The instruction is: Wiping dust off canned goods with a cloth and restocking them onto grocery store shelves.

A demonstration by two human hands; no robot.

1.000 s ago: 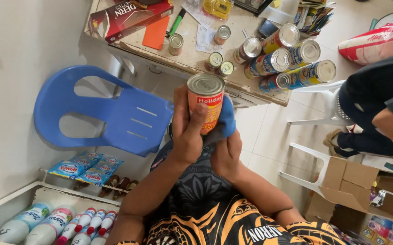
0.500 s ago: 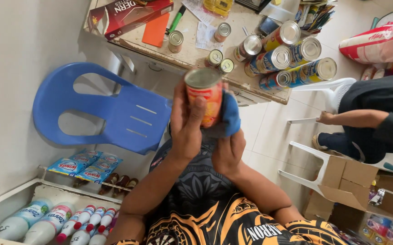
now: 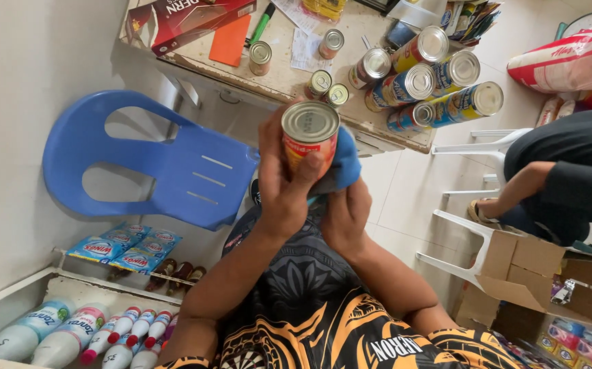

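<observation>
I had raised the orange tin can higher before the table, left hand clenched around it while my right hand pressed the blue cloth against its side, wiping underway.
</observation>
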